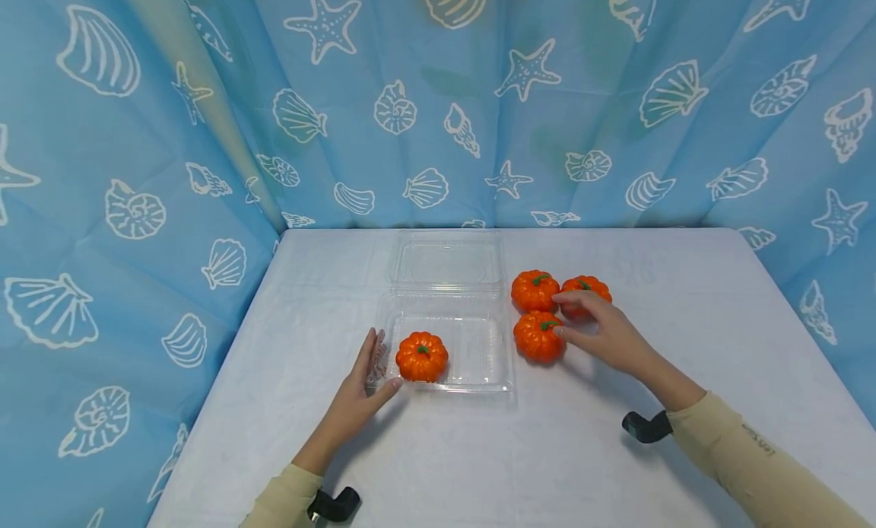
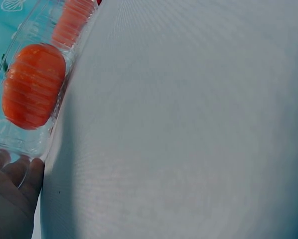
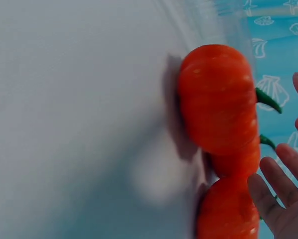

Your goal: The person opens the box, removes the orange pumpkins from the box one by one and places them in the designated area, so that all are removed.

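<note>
On the table, a clear plastic clamshell box [image 1: 479, 353] lies with its lid [image 1: 448, 263] folded back away from me. One small orange toy pumpkin [image 1: 422, 357] with a green stem sits in the box's left part. My left hand [image 1: 352, 406] touches the box at its front left corner, fingers along the left wall and thumb by the front edge. Right of the box three more pumpkins cluster: a near one [image 1: 537, 338], a back-left one [image 1: 534, 291] and a back-right one [image 1: 594, 286]. Above them hovers my right hand [image 1: 609, 334], fingers extended and apart, holding nothing.
A white cloth covers the table [image 1: 582, 459]. Blue curtains [image 1: 424, 117] printed with shells and starfish hang behind it and along its sides. Black wrist-worn devices [image 1: 646, 427] stick out beside both sleeves.
</note>
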The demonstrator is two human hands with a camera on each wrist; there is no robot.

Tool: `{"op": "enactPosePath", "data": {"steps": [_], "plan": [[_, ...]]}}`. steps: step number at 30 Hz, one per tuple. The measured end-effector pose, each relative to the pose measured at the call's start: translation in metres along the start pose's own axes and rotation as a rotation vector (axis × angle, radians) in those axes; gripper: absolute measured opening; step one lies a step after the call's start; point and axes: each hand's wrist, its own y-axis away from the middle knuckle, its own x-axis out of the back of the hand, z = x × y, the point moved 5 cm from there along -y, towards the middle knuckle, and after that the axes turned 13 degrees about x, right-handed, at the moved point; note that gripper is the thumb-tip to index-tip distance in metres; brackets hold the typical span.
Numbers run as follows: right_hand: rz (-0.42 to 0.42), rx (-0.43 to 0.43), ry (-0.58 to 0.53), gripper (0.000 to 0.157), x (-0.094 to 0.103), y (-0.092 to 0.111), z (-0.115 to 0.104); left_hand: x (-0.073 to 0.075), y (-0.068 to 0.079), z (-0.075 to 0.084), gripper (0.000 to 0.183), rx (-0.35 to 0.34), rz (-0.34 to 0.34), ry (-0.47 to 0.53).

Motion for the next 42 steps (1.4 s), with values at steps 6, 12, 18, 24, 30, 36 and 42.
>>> {"op": "enactPosePath", "data": {"steps": [6,12,18,24,30,36,42], "plan": [[-0.007,0.042,-0.010,0.053,0.003,-0.012,-0.012,-0.001,0.000,0.000,0.097,0.006,0.001,-0.008],[-0.034,0.059,-0.020,0.049,-0.002,-0.025,-0.024,0.000,0.000,0.002,0.097,0.014,0.000,-0.010],[-0.085,0.043,0.010,0.049,-0.011,-0.038,-0.035,0.000,0.000,0.003,0.098,0.014,-0.002,-0.009],[-0.109,0.058,-0.011,0.048,-0.019,-0.052,-0.046,-0.001,-0.001,0.002,0.098,0.013,0.003,-0.018],[-0.104,0.092,-0.074,0.045,-0.027,-0.069,-0.054,-0.001,-0.001,0.004,0.098,0.004,-0.001,-0.011],[-0.119,0.132,-0.180,0.045,-0.038,-0.087,-0.063,-0.001,0.000,0.005,0.098,0.004,0.004,-0.013],[-0.126,0.154,-0.221,0.046,-0.053,-0.103,-0.070,0.000,0.000,0.004,0.097,0.001,0.005,-0.010]]}}
